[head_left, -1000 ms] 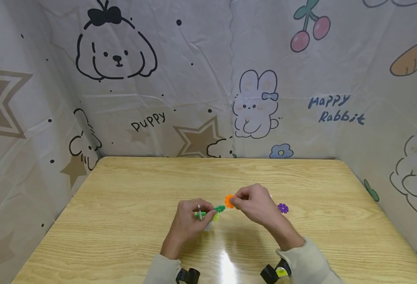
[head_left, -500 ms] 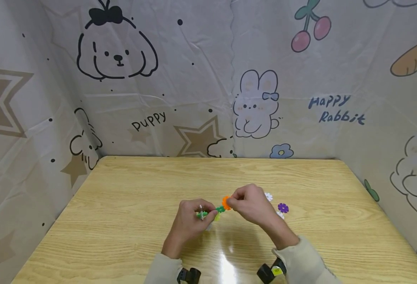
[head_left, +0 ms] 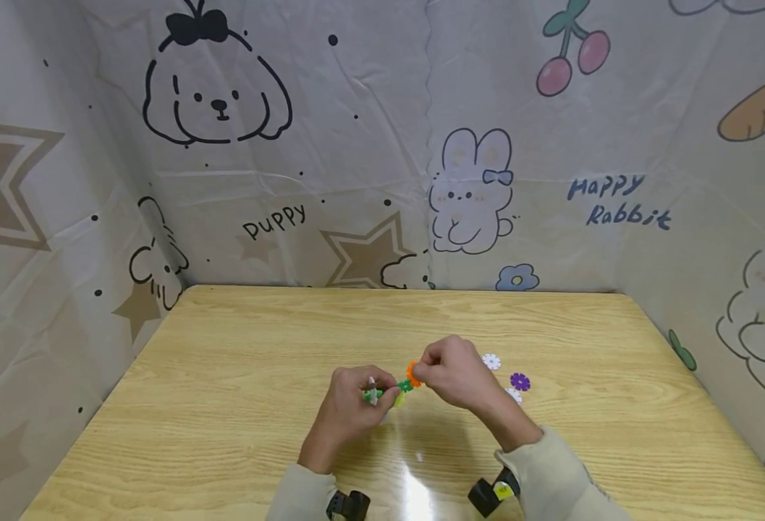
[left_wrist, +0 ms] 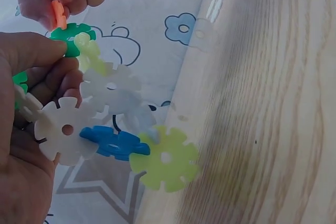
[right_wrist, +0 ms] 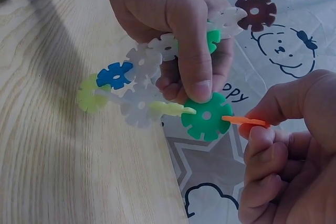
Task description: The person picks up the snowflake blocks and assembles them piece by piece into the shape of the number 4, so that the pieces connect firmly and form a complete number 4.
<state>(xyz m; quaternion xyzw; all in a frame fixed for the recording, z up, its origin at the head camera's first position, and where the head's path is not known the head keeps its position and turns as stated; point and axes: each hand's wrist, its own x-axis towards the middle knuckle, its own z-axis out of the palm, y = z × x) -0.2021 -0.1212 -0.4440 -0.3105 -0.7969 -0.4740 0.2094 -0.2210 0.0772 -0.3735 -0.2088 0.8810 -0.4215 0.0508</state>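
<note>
- Pinching the orange snowflake disc (right_wrist: pixel 241 120), the right hand (head_left: pixel 454 373) has thumb and finger together on its rim, just beside the green snowflake disc (right_wrist: pixel 207 128).
- Clamped on the green snowflake disc, the left hand (head_left: pixel 351 404) presses its thumb near the rim, likely so it won't wiggle.
- The orange disc is turned crossways and touches the green disc's edge, maybe so their slits can fit together. I can't tell how deep it goes.
- Across the green disc from the orange one, a yellow snowflake disc (right_wrist: pixel 170 108) joins on. Farther away in the same bunch is a blue snowflake disc (right_wrist: pixel 124 73).
- All look like thin, smooth plastic: flat, round, with little cuts like flower petals.
- Well to the right of the green disc, a purple snowflake disc (head_left: pixel 520 382) and two white snowflake discs (head_left: pixel 491 361) lie on the stripy wood-look table (head_left: pixel 258 347), perhaps to keep them in easy reach.
</note>
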